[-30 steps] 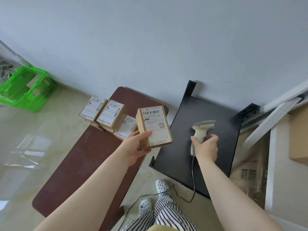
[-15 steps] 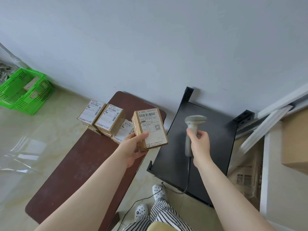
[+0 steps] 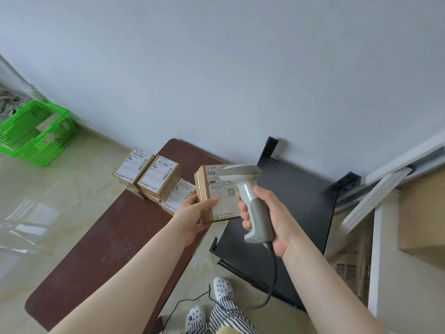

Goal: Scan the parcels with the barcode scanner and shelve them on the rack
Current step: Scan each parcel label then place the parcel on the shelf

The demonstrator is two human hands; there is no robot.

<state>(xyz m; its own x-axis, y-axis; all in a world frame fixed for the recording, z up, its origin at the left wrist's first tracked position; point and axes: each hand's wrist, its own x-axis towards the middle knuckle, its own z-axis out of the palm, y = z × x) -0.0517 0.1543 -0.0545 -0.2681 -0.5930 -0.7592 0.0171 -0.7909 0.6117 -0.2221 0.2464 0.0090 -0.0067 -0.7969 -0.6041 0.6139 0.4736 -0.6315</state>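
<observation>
Scanning is the step in hand, by my reading: the left hand grips a parcel with its labelled face turned up toward the camera, thumb laid across the lower part of the label and fingers curled round the box's left edge, while the right hand is wrapped round the grey handle of the barcode scanner. The scanner's pale head sits just over the top right corner of the parcel's label and hides part of the barcode there. No beam or light is visible, so whether a read has registered cannot be told. The next move probably calls for aiming the scanner window squarely at the barcode strip with a little clearance, then carrying the box to the black rack, which lies below and beyond the right hand.

The parcel is a small brown cardboard box, taped, with a white shipping label bearing a barcode at the top, printed digits and a QR code lower down. It looks rigid and light enough for one hand. Beyond the left hand, more parcels of the same kind sit clustered on a dark brown table, labels up
</observation>
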